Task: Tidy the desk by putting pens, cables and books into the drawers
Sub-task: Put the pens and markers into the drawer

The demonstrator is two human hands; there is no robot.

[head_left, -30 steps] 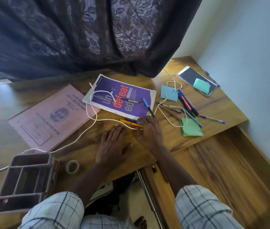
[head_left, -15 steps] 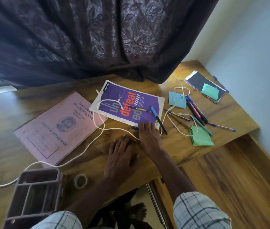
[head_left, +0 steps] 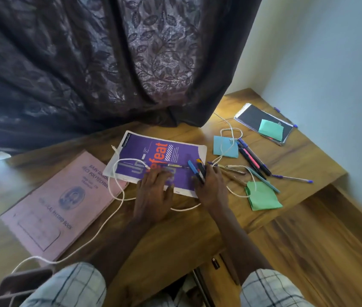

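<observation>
On the wooden desk (head_left: 290, 156), the right hand (head_left: 211, 188) is gripping a small bunch of pens (head_left: 200, 169) over the purple notebook's (head_left: 175, 151) right edge, while the left hand (head_left: 153, 196) is lying flat, fingers spread, on its near edge. A white cable (head_left: 184, 209) is looping across the notebook.

Landmark: purple book (head_left: 171, 151) on desk. Over its near-right corner the right hand (head_left: 211, 188) has fingers curled round a bunch of pens (head_left: 200, 171) (blue and orange caps visible, rest dark). On its near edge the left hand (head_left: 153, 196) lies flat, fingers spread. A white cable (head_left: 185, 209) loops across its left half. Left of it: pink record book (head_left: 58, 204). Right of it: loose pens (head_left: 253, 160), blue note (head_left: 225, 148), green note (head_left: 263, 198).
</observation>
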